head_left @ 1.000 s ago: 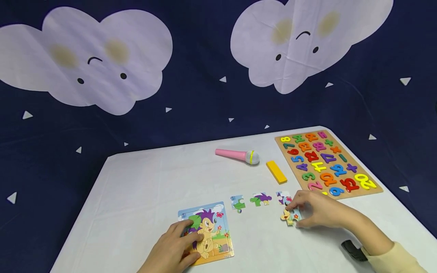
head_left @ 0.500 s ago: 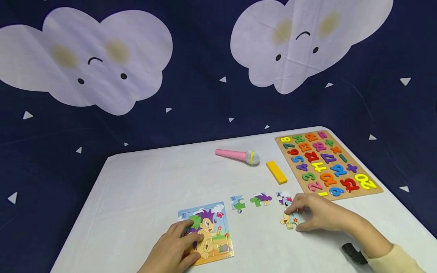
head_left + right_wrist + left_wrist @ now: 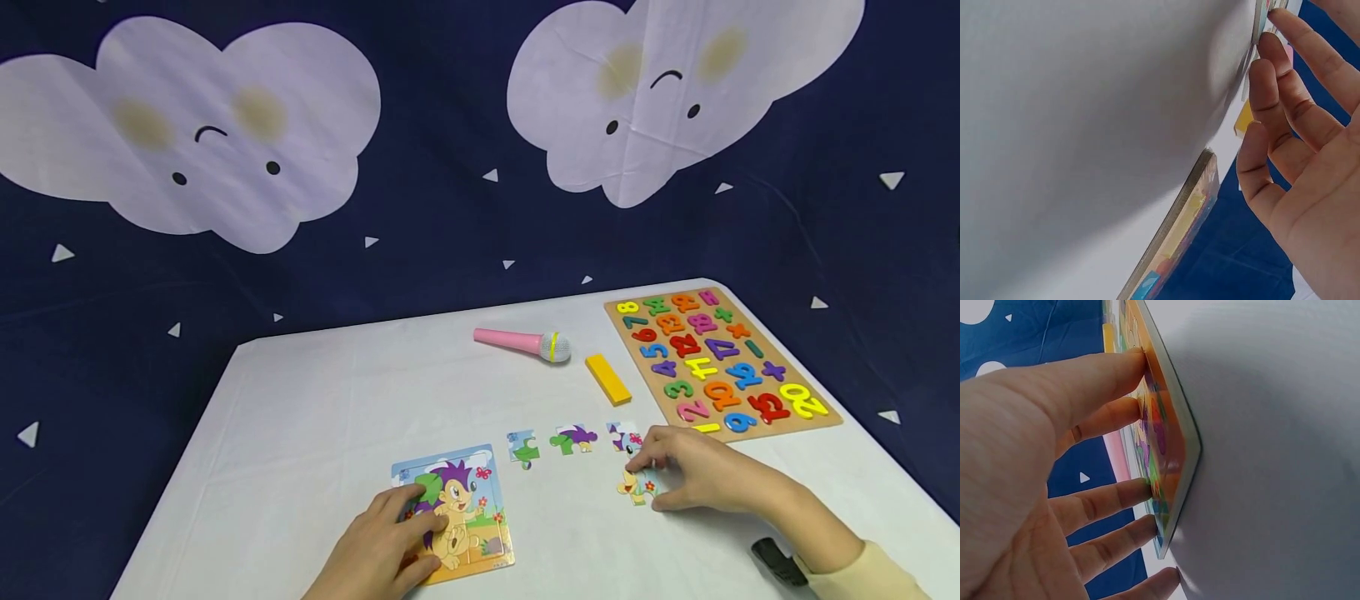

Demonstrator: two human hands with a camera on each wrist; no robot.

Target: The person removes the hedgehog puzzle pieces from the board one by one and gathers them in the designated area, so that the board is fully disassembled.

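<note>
In the head view my left hand (image 3: 378, 546) rests its fingertips on a square puzzle board (image 3: 483, 550) showing a purple-haired hedgehog. The left wrist view shows its thumb and fingers spread over the face of the board (image 3: 1169, 450). My right hand (image 3: 712, 475) pinches a loose jigsaw piece (image 3: 633, 490) with a cream face and red flower, low at the tabletop. Just above it lies another jigsaw piece (image 3: 622, 433), blue and purple, partly touching or overlapping it. Two more pieces lie left of these: a green leaf piece (image 3: 522, 447) and a purple-green piece (image 3: 573, 438).
A white-covered table (image 3: 337, 400) carries everything. Behind the pieces lie a pink toy microphone (image 3: 517, 342) and a yellow block (image 3: 607, 379). At the right is a wooden number board (image 3: 720, 358) with coloured digits. A black object (image 3: 778, 562) is by the right wrist.
My right hand has shifted slightly toward me with the cream-faced jigsaw piece, widening its offset from the piece above. My left hand and the hedgehog board stay put.
</note>
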